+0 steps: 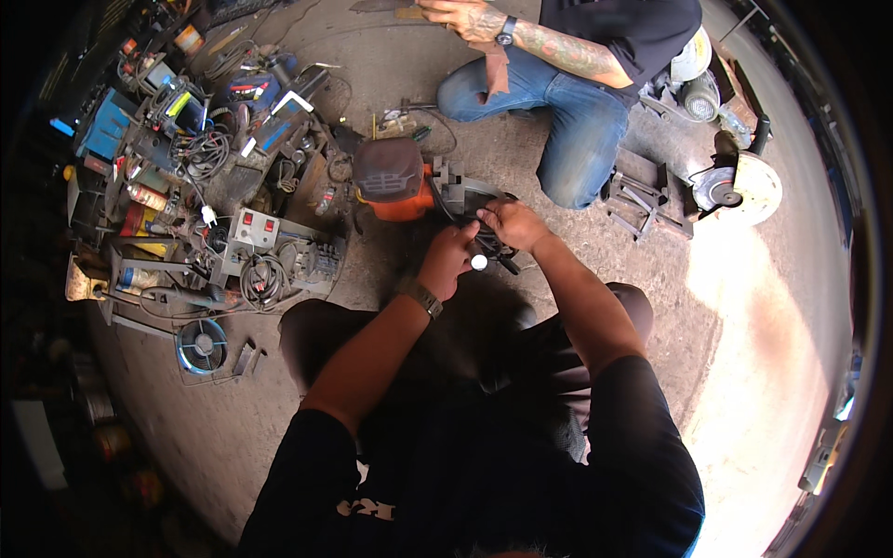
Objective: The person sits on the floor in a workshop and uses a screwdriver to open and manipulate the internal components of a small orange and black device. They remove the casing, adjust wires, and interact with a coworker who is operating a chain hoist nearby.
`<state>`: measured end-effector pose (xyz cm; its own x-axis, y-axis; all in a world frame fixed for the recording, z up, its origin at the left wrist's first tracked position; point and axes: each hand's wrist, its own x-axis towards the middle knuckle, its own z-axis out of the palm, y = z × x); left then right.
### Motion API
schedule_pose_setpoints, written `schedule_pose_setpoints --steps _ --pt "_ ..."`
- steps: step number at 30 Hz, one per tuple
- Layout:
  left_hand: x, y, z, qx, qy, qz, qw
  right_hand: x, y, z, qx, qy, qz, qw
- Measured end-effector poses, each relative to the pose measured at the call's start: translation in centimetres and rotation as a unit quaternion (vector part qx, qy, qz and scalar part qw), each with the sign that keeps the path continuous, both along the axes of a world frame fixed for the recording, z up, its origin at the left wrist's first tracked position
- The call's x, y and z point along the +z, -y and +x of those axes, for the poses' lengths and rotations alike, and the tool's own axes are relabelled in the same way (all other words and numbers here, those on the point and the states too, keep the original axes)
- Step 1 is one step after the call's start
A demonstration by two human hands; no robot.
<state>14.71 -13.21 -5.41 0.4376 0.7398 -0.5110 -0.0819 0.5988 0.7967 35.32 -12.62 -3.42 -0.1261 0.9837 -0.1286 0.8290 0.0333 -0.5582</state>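
Working low over a concrete floor (595, 260), a person has both hands close together, just beside an orange machine (403, 206) with a dark cover (389, 167) on top. The left hand (446, 260) is closed around a short dark piece with a round white end (478, 262), which points back toward the wearer. The right hand (516, 226) has its fingers curled in next to it, at some black parts (507, 264); what lies between the fingertips is too small to tell, so I cannot say whether they grip or only touch. A metal bracket (453, 191) sits between the machine and the right hand

As far as this moment shows, the work looks under way rather than finished: the short piece is in hand, but whether it is fixed to anything is hidden by the fingers. No completed join can be made out, and how much is left cannot be judged

To the left lie a grey box with red switches (256, 226), coiled cable (265, 279) and a blue fan (202, 346). Across from the wearer kneels a co-worker in jeans (581, 126), with a cutting machine (726, 186) nearby
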Motion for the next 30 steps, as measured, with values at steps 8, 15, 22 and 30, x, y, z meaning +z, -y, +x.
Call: schedule_pose_setpoints --steps 8,15,22,30 --pt "0.8 0.0 0.5 -0.026 -0.058 0.029 0.998 1.6 1.3 3.0 0.102 -0.013 -0.065 0.993" --pt "0.6 -0.4 -1.0 -0.063 -0.086 0.075 0.992 4.6 1.6 0.7 -0.028 0.02 -0.029 0.999" --pt "0.2 2.5 -5.1 -0.09 -0.086 0.184 0.975 1.6 -0.7 0.7 -0.11 0.057 0.088 0.988" --pt "-0.9 -0.1 -8.2 -0.041 -0.105 0.196 0.974 -1.5 -1.5 0.7 -0.071 0.09 -0.001 0.993"
